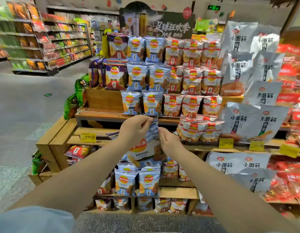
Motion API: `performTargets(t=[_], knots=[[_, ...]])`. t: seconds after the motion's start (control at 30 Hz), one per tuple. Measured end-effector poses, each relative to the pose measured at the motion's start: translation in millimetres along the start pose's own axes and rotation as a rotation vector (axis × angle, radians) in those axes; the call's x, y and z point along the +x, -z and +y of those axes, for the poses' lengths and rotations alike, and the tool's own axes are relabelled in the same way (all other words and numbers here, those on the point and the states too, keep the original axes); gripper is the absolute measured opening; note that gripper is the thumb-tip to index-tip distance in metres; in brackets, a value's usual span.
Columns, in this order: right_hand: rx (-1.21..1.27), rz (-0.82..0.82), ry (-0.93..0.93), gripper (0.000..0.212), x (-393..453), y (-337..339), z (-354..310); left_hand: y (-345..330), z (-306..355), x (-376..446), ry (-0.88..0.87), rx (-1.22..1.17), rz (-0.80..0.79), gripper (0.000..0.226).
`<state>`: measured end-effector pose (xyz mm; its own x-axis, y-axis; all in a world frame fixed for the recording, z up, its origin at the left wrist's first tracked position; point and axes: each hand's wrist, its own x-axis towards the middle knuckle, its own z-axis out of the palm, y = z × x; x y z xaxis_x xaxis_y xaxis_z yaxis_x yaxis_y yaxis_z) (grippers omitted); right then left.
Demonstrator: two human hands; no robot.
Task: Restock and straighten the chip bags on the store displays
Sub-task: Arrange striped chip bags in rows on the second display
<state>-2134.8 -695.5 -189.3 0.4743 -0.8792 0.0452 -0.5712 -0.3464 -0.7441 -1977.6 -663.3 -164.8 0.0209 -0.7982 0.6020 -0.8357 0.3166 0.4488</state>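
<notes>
Seen from head height, looking down along two bare forearms toward a stepped wooden display stand point(65, 137) of pale, planked timber, tiered like stairs. Held up in front of the stand, at mid-height between both hands: a glossy, crinkled blue-and-white foil chip bag point(146, 148) with a round red-and-yellow logo and a serrated top seam. Left hand point(135, 129) curled, fingertips pinching the bag's top edge near the upper corner. Right hand point(169, 140) curled as well, gripping the bag's right side edge a little lower. Bag hanging upright, slightly tilted, its lower part overlapping the bags on the shelf below.

Standing in neat upright rows on the upper tiers: matching puffy blue chip bags point(142, 76) in the middle, red-and-white chip bags point(193, 79) just beside them to the right, purple chip bags point(114, 76) at the left end. More blue bags point(137, 182) on a lower shelf, directly beneath the held one. To the right, large flat silvery-grey snack packets point(251, 64) with bold black characters, and beyond them shiny red packets point(293, 81). Small yellow rectangular price tags point(88, 137) clipped along the shelf edges. Green bags point(80, 88) leaning at the stand's left corner. Grey speckled floor point(19, 106) to the left, blurred stocked aisles point(45, 41) behind.
</notes>
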Motion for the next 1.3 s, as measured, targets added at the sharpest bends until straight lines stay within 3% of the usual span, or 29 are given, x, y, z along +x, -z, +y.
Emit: performTargets(t=[0.27, 0.47, 0.63, 0.87, 1.03, 1.2, 1.3], knots=[[-0.017, 0.105, 0.075, 0.036, 40.3, -20.5, 12.7, -13.5, -35.9, 26.9, 0.134, -0.042, 0.046, 0.028], [-0.031, 0.022, 0.006, 0.036, 77.6, -38.6, 20.9, -22.7, -71.7, 41.1, 0.17, 0.058, 0.037, 0.028], [-0.135, -0.136, -0.015, 0.035, 126.5, -52.5, 38.2, -23.9, -105.0, 68.5, 0.224, 0.108, -0.2, 0.034], [-0.241, -0.257, 0.018, 0.04, 196.7, -41.9, 60.5, -48.5, -148.1, 127.9, 0.245, 0.191, -0.347, 0.037], [-0.037, -0.087, 0.029, 0.059, 263.5, -15.0, 54.7, -74.8, -171.4, 183.8, 0.219, 0.255, -0.443, 0.032], [-0.089, -0.031, 0.086, 0.047, 309.1, 1.4, 60.5, -105.9, -194.4, 224.7, 0.196, 0.323, -0.514, 0.032], [0.033, -0.013, 0.03, 0.045, 328.1, 1.7, 69.3, -123.0, -207.6, 238.9, 0.189, 0.362, -0.535, 0.033]])
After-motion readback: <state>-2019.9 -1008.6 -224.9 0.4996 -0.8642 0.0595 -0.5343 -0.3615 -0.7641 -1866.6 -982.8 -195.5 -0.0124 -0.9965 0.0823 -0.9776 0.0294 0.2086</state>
